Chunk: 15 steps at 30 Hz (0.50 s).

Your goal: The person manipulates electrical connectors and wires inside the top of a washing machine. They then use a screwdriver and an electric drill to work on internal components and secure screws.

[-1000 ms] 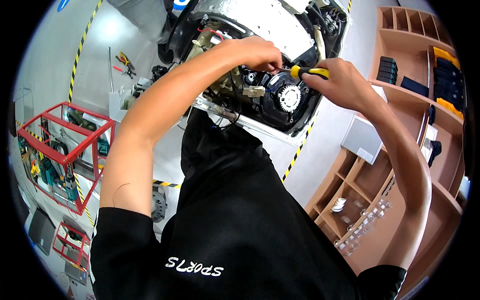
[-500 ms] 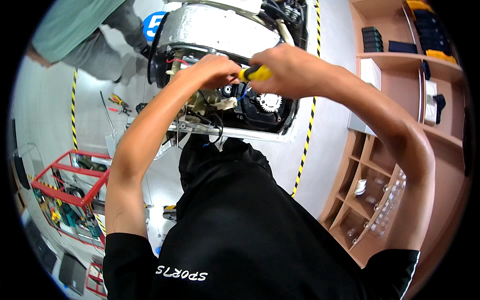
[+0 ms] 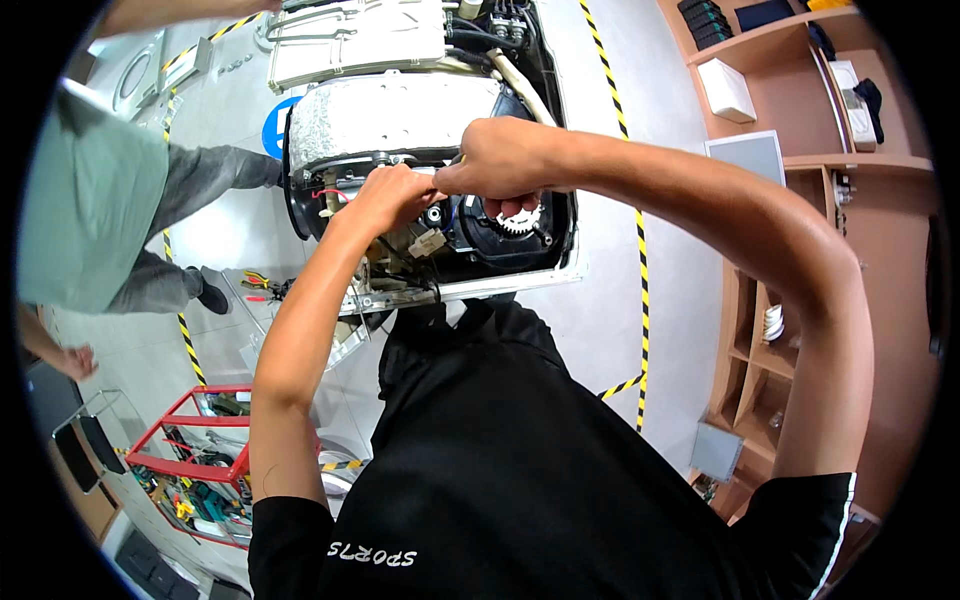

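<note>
An opened appliance point(image 3: 570, 268) lies ahead of me, with a white curved panel point(image 3: 390, 115), wiring, a pale connector point(image 3: 428, 242) and a white gear point(image 3: 518, 225) in a black housing. My right hand point(image 3: 500, 160) is closed over the screwdriver, whose yellow handle showed earlier and is now hidden by the fingers. It is above the housing, partly covering the gear. My left hand point(image 3: 400, 190) meets it from the left, fingers curled low among the parts beside a red wire; what they hold is hidden.
Another person point(image 3: 95, 200) in a green top stands at upper left, an arm reaching over the appliance's back. Pliers point(image 3: 258, 283) lie on the floor at left, near a red-framed tool rack point(image 3: 200, 450). Wooden shelving point(image 3: 820, 160) runs along the right. Striped tape point(image 3: 642, 340) marks the floor.
My right hand has turned over the screwdriver, hiding its handle. The view has shifted, so the appliance appears lower left. The other person has come further into view at the left.
</note>
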Motion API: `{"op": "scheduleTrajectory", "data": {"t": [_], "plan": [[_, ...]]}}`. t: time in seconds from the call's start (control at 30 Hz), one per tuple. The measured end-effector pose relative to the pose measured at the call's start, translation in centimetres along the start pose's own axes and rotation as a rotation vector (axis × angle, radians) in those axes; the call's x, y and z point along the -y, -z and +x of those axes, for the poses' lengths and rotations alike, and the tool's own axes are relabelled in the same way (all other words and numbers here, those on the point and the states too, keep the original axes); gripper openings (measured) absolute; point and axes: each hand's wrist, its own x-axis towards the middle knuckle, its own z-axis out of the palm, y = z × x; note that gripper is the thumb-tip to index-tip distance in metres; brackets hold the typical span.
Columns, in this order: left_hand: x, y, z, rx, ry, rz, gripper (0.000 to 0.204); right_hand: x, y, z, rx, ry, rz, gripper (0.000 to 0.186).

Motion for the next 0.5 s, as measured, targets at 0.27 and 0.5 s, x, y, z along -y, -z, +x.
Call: {"op": "scheduleTrajectory", "data": {"t": [0.27,0.5], "plan": [[0.8,-1.5,0.2,-0.123,-0.135,-0.095,0.011,-0.1,0.3,-0.9,-0.043,0.432,-1.060,0.025],[1.8,-2.3,0.6,-0.157,-0.073,-0.129,0.018,0.5,1.0,-1.1,-0.121,-0.109,-0.246,0.050]]}}
